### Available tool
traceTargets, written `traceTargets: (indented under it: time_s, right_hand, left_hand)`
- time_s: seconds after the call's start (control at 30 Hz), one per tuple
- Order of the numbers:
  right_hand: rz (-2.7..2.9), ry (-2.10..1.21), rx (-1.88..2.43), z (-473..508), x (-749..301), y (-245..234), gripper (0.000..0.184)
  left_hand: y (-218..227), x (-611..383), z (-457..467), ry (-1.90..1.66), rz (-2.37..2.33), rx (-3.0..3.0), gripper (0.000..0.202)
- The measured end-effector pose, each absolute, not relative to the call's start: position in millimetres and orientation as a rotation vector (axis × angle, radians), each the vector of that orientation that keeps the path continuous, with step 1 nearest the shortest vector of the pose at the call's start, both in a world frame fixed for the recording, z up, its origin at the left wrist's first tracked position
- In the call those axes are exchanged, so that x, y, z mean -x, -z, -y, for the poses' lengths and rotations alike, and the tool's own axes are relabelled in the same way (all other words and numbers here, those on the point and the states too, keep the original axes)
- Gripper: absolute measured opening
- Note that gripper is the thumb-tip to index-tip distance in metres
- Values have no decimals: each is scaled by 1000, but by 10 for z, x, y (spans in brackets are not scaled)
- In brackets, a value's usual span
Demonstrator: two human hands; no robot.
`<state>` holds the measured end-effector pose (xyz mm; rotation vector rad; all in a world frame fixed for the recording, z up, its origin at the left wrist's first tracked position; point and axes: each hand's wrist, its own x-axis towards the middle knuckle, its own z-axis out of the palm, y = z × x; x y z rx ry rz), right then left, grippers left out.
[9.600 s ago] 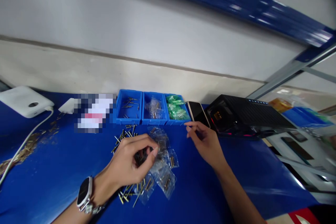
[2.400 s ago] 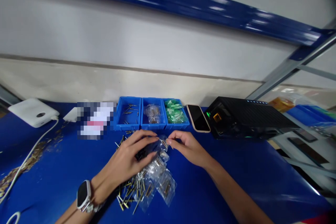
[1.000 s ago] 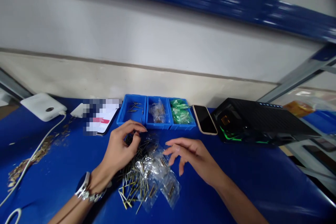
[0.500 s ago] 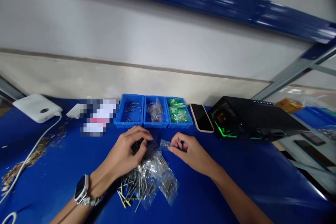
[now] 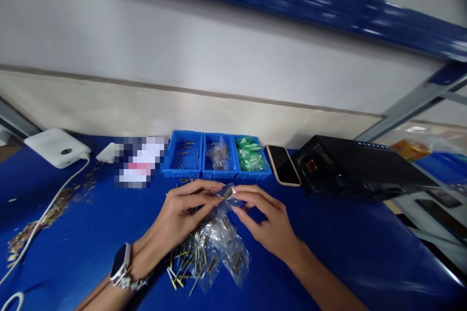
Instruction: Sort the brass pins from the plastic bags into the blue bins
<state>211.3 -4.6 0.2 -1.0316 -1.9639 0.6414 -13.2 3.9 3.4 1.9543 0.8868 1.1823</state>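
My left hand (image 5: 178, 216), with a watch on its wrist, and my right hand (image 5: 268, 218) meet over a blue mat. Together they pinch a small clear plastic bag (image 5: 229, 192) with gold pins inside; both hands are closed on it. Under them lies a heap of loose gold pins (image 5: 188, 262) and several more small clear bags (image 5: 229, 248). Behind stand three small blue bins: the left bin (image 5: 183, 172) holds loose pins, the middle bin (image 5: 218, 173) holds bagged pins, the right bin (image 5: 255, 174) holds green parts.
A phone (image 5: 283, 171) lies right of the bins, beside a black device (image 5: 350, 167). A white power bank (image 5: 56, 147) with a white cable (image 5: 44, 223) sits far left, near scattered gold bits (image 5: 32, 226). A blurred-out item (image 5: 140, 161) lies left of the bins.
Half a second ago my hands were apart, the right pinching a small bag. Now both hands have come together and hold that bag between them.
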Motion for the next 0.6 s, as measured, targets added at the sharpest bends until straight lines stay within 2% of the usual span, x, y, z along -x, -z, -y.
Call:
traceTargets:
  time_s: [0.1,0.13,0.2,0.27,0.3,0.37,0.47,0.53,0.6]
  right_hand:
    - [1995,-809,1108,37,-2179,-105,9]
    - [1994,-999,1145,38,-2213,-150,10]
    - [1946,-1587,1162,45,-2287,-238,12]
    - [1790,-2172,1041,47,-2341,-300,17]
    - [1667,-2333,964,43,-2351,-316,20]
    - [1407,-2295,909,21,-2337,-317,22]
    - [1208,-1952,984,-32,-2284,-271,25]
    - [1263,-1900,1064,-55,-2273,-239,34]
    - [1456,-1872,1159,-51,-2293,-227,33]
  left_hand:
    - [-81,138,-40,-1115,-879,-2001,15]
    - [-96,140,-42,-1101,-884,-2009,15]
    - [-117,145,-45,-1102,-914,-2009,19]
    - [-127,152,-46,-1123,-967,-2003,23]
    - [-128,155,-46,-1131,-991,-2002,24]
    - [-125,159,-46,-1144,-1021,-2001,26]
    - [-119,166,-47,-1188,-1052,-1993,27]
    - [-117,172,-51,-1220,-1083,-1983,25]
    - [-115,178,-56,-1234,-1112,-1977,25]
